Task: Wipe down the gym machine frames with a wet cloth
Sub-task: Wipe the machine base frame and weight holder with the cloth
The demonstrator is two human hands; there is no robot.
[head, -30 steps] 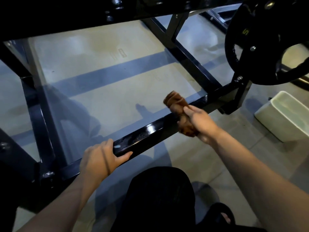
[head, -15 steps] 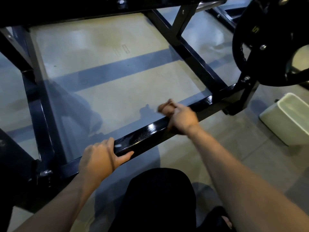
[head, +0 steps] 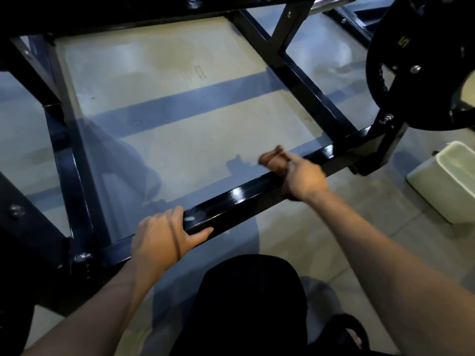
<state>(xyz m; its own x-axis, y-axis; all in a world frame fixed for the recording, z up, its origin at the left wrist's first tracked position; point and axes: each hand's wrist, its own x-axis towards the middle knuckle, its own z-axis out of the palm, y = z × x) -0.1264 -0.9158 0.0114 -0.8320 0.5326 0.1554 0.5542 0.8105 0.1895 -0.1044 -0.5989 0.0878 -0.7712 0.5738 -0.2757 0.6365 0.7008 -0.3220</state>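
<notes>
Two hands are working on the low black bar of the frame. From the head view, the right hand is gripping a brown cloth with curled fingers, pressing it on the bar's top near the right corner. The left hand is holding the bar nearer the left end, fingers over it, thumb along the front. A white bin is sitting on the floor, right.

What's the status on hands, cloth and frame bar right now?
Left hand grips the frame bar. Right hand holds the brown cloth on the bar. White bin sits off to the right, not obstructing.
</notes>
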